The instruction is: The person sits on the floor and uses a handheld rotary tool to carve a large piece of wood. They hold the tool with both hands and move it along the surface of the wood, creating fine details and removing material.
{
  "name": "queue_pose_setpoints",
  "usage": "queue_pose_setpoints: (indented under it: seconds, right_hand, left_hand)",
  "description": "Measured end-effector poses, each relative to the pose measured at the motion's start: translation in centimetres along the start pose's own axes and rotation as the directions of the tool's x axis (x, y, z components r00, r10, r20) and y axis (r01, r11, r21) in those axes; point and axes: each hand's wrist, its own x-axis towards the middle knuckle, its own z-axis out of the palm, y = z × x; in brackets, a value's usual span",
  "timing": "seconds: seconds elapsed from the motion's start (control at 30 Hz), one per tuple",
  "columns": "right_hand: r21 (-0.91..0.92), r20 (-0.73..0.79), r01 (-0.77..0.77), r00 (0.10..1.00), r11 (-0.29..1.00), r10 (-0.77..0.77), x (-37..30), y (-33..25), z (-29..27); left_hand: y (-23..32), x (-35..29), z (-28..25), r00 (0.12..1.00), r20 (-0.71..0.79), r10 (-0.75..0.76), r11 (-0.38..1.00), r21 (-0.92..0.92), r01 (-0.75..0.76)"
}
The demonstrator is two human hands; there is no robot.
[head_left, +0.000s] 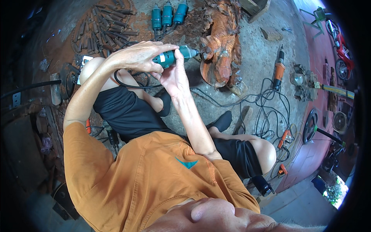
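A teal die grinder [167, 58] is held level in both my hands, its bit end pointing right at the wood carving [220, 50]. My left hand [141, 56] wraps over the grinder's body from the left. From below, my right hand [174, 79] grips it nearer its front, with the thumb raised beside the collar. The bit reaches the near left side of the carving; whether it touches the wood, I cannot tell. Reddish-brown and knotty, the carving lies on the concrete floor in front of me. The grinder's black cord loops down beside my left knee.
Three more teal grinders [167, 15] lie side by side beyond my hands. Many slim carving tools [102, 27] spread over the floor at far left. An orange power tool [278, 71] lies right, near tangled black cords [266, 104]. A red motorcycle [343, 54] stands far right.
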Motion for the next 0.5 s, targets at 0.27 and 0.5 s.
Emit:
queue_pose_setpoints:
  seconds: [0.27,0.5]
  right_hand:
    - [-0.015,-0.012,0.014,1.000,1.000,-0.014,-0.47,0.00,0.25]
    - [0.002,-0.028,0.026,0.999,1.000,-0.026,-0.79,-0.05,0.39]
  left_hand:
    - [0.07,-0.11,0.01,1.000,0.003,0.014,1.000,0.001,-0.014]
    - [0.18,0.00,0.18,0.999,-0.008,0.043,0.999,-0.004,-0.043]
